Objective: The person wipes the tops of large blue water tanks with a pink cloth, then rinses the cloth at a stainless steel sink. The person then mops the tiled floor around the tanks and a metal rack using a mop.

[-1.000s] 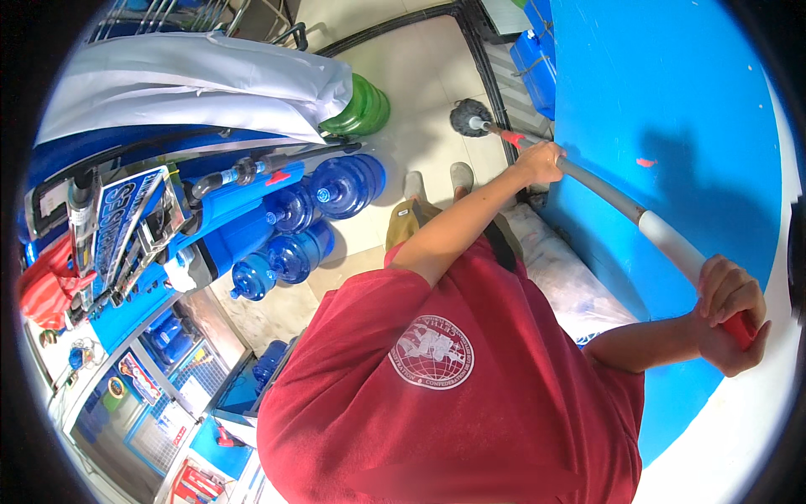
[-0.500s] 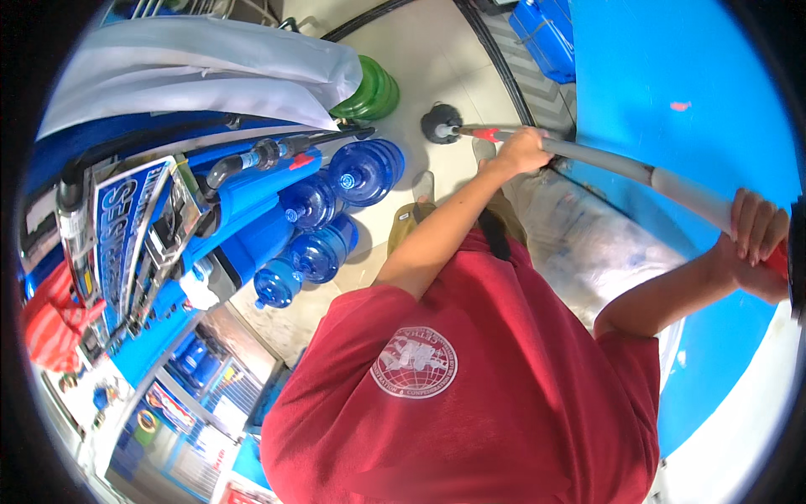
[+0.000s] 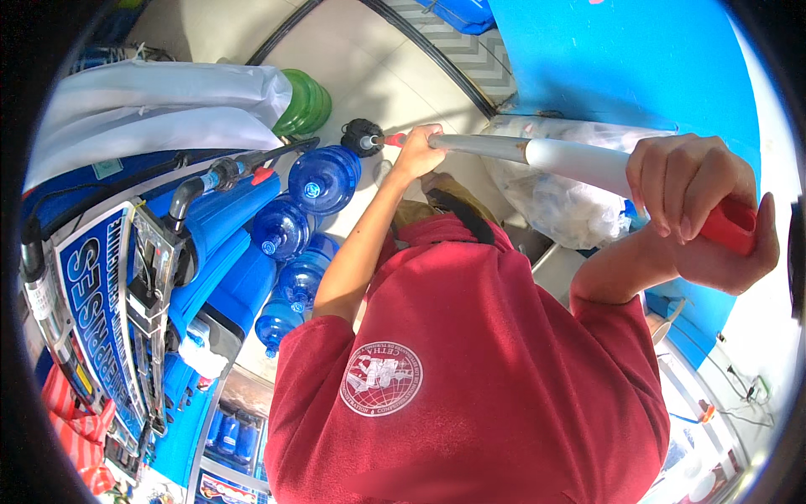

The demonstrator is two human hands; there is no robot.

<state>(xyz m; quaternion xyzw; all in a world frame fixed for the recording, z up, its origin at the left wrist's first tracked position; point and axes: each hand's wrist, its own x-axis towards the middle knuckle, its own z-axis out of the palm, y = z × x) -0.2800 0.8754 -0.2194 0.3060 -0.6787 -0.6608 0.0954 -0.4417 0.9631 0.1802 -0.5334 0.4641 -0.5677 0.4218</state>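
A long-handled mop [image 3: 579, 163] with a pale grey and white pole stretches across the upper middle of the view. Its dark shaggy round head [image 3: 363, 137] is at the floor, close to a green water jug. Low on the pole, just above a red fitting, my left hand [image 3: 422, 151] is closed around it. My right hand [image 3: 701, 210] wraps the upper end, where a red grip [image 3: 727, 227] shows between thumb and fingers. Blue water jugs [image 3: 324, 181] stand in a group to the left of my left forearm.
The green jug [image 3: 304, 102] lies beside white cloth-like sheeting [image 3: 168, 105]. Blue plastic containers and a framed sign [image 3: 101, 311] crowd the left. A clear plastic bag [image 3: 554, 181] of pale items sits under the pole, beside a blue panel [image 3: 621, 59]. Tiled floor [image 3: 369, 55] lies beyond.
The view has turned, and the mop and jugs appear farther left. My left hand looks closer to the mop head. My right hand appears larger and nearer, still on the pole's end.
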